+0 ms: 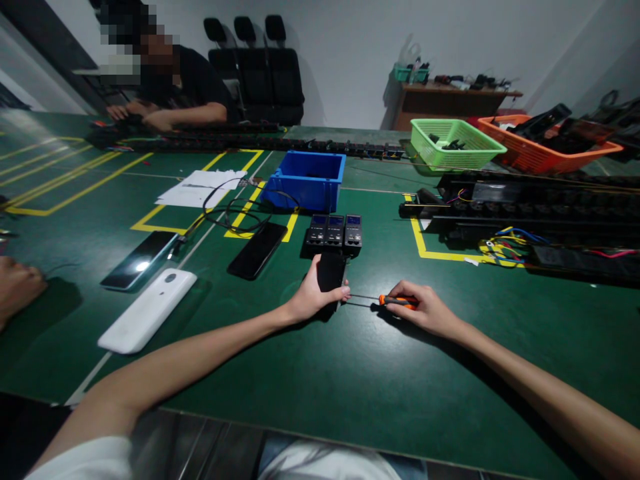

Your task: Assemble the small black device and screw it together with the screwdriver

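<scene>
My left hand (309,293) is closed around a black box-shaped device (331,272), holding it just above or on the green table. In my right hand (425,305) is a screwdriver (395,301) with an orange and black handle. Its thin shaft points left and its tip meets the right side of the device, near my left thumb. Whether the tip sits in a screw is too small to tell. Right behind the device stand several similar black modules (334,231) with small displays, in a row.
Left of my hands lie a black phone (258,251), a bluish phone (141,260) and a white case-like object (149,311). A blue bin (305,183) stands behind the modules. Black rail assemblies (525,210) with wires lie right. Another person's hand (20,288) is at far left; a person sits across.
</scene>
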Available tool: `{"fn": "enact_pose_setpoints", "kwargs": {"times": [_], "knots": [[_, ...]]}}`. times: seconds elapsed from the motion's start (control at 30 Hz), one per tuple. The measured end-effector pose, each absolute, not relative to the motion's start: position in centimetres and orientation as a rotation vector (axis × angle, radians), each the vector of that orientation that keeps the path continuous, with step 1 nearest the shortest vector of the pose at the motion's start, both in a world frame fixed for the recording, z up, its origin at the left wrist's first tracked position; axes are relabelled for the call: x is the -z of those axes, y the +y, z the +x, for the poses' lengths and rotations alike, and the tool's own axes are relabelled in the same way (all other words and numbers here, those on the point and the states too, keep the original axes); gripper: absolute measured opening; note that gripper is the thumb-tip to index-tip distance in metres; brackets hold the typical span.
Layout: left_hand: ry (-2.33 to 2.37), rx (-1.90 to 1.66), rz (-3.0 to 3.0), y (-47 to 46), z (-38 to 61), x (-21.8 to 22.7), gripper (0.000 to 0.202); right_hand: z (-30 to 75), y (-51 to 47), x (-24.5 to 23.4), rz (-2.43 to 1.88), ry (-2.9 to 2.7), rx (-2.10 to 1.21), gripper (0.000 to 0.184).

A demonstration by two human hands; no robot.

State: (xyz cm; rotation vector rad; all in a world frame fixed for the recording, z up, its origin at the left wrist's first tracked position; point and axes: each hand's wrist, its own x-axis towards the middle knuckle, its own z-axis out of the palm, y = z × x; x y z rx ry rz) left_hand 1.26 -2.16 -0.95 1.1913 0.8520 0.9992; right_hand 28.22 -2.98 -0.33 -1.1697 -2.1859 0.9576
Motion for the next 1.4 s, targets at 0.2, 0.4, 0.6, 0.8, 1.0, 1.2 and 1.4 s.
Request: {"fn": "enact_pose_setpoints", "kwargs": {"times": [0.2,0.4,0.6,0.8,1.0,1.2,1.4], "knots": [[0.868,-0.988,1.205,-2.14,1.25,0.98,0.059,28.20,-2.98,0.30,-1.175,-2.180,-0.953,0.020],[0.876,-0.995,1.227,-2.12,1.30,0.93,0.059,28.36,-2.88,0.59,-1.179,-2.219,-0.928,0.022],[0.867,-0.988,1.228,-2.15,1.26,1.01,0.060,28.34,-2.91,0.44,-1.154,-2.243,-0.913,0.025],[0.868,-0.985,1.221,-2.17,1.26,0.87,0.059,28.36,-2.90,0.33,-1.130,-2.248,-0.950,0.025],[0.852,-0.988,1.216,-2.15,1.24,0.84,0.058,28.33,-2.91,0.15,-1.128,-2.257,-0.956,0.026],[0.859,-0.973,1.223,-2.17,1.23,0.74,0.058,28.36,-2.91,0.20,-1.134,-2.259,-0.965,0.024],[0.873,-0.979,1.226,-2.19,1.19,0.88,0.060,28.27,-2.92,0.40,-1.155,-2.257,-0.924,0.024]]}}
